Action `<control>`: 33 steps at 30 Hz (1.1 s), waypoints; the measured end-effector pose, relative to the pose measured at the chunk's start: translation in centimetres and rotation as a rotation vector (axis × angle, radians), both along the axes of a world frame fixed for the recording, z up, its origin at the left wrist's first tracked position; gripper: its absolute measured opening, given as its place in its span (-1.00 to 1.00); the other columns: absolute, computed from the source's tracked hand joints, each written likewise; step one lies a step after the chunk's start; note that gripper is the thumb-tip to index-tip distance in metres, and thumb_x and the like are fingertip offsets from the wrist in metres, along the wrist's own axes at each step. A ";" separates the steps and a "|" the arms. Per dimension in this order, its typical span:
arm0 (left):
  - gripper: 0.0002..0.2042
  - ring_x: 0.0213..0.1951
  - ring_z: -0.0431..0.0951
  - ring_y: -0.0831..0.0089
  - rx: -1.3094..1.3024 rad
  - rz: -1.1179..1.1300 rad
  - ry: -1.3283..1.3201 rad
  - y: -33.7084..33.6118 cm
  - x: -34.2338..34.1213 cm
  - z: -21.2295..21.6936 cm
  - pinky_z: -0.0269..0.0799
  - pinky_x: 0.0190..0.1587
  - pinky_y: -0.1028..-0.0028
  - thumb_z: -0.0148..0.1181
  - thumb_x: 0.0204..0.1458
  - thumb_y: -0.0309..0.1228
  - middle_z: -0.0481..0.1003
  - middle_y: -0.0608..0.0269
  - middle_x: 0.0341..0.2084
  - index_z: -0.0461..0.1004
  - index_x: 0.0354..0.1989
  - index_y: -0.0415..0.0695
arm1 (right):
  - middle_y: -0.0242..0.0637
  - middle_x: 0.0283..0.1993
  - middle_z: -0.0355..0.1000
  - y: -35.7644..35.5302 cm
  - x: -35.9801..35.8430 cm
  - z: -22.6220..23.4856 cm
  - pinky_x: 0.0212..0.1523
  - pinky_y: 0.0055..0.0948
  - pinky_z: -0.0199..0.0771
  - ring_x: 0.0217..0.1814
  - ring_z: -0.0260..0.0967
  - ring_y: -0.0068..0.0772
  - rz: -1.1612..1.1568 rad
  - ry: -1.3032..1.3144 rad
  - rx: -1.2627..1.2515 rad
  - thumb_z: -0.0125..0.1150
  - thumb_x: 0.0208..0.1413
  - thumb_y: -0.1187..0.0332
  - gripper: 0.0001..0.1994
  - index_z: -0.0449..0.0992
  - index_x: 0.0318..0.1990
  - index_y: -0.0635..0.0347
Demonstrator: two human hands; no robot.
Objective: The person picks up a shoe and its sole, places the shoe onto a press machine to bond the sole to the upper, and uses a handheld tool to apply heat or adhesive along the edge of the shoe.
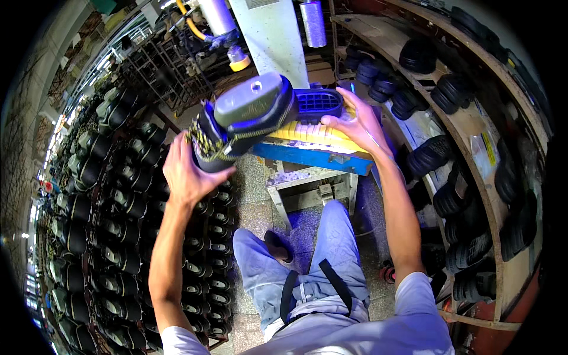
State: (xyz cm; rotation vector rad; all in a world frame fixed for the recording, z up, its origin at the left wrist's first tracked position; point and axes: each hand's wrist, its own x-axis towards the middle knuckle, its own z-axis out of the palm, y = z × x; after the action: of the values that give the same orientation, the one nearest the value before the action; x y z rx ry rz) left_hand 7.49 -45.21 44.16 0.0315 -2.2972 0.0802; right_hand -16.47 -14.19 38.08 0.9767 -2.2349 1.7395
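Observation:
My left hand [188, 171] is closed round one end of a dark shoe upper [236, 139] with yellow-and-black laces. A grey-green last [248, 105] with a round hole fills the shoe, which I hold tilted above the left end of a yellow ribbed pad [310, 135]. At the right, my right hand [362, 124] curls round the near end of a black shoe sole [318, 103], thumb on one edge and fingers on the other. The sole's gridded inside faces up. Its left part is hidden behind the shoe.
The pad sits on a blue-edged machine bed [307, 160] beneath a pale column [272, 41]. A yellow-tipped cylinder [238, 61] hangs above the shoe. Racks of lasted shoes [121, 225] crowd the left. Wooden shelves [473, 112] with black soles curve along the right.

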 end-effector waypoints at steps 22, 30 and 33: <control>0.03 0.01 0.57 -0.08 -0.047 -0.140 -0.502 -1.9 -11.6 6.0 0.47 0.16 0.08 0.56 -0.52 0.27 0.54 -0.12 -0.07 0.47 0.05 -0.35 | -0.07 0.36 0.40 1.3 -4.4 2.5 0.43 -0.31 0.28 0.38 0.36 -0.28 0.305 -0.248 0.105 0.65 -0.09 0.30 -0.07 0.25 0.44 0.32; 0.03 0.01 0.61 -0.09 0.022 -0.195 -0.605 -1.9 -14.0 6.2 0.48 0.17 0.06 0.51 -0.47 0.35 0.59 -0.21 -0.06 0.48 0.05 -0.33 | -0.19 0.29 0.47 0.3 -4.8 2.2 0.41 -0.31 0.30 0.31 0.39 -0.33 0.347 -0.266 0.076 0.65 -0.10 0.35 -0.19 0.36 0.34 0.31; 0.05 0.01 0.62 -0.09 0.060 -0.215 -0.605 -1.9 -14.4 5.7 0.47 0.18 0.07 0.51 -0.47 0.36 0.60 -0.22 -0.07 0.49 0.09 -0.31 | 0.01 0.36 0.38 0.5 -5.2 1.8 0.45 -0.24 0.26 0.41 0.33 -0.17 0.270 -0.378 0.106 0.67 -0.13 0.26 -0.04 0.24 0.41 0.40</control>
State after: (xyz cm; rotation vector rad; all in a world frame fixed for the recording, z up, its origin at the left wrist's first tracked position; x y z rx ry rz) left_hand -6.93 -47.09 49.82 -0.2395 -2.8896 -0.1062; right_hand -21.71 -13.67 39.93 1.0926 -2.5442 2.0892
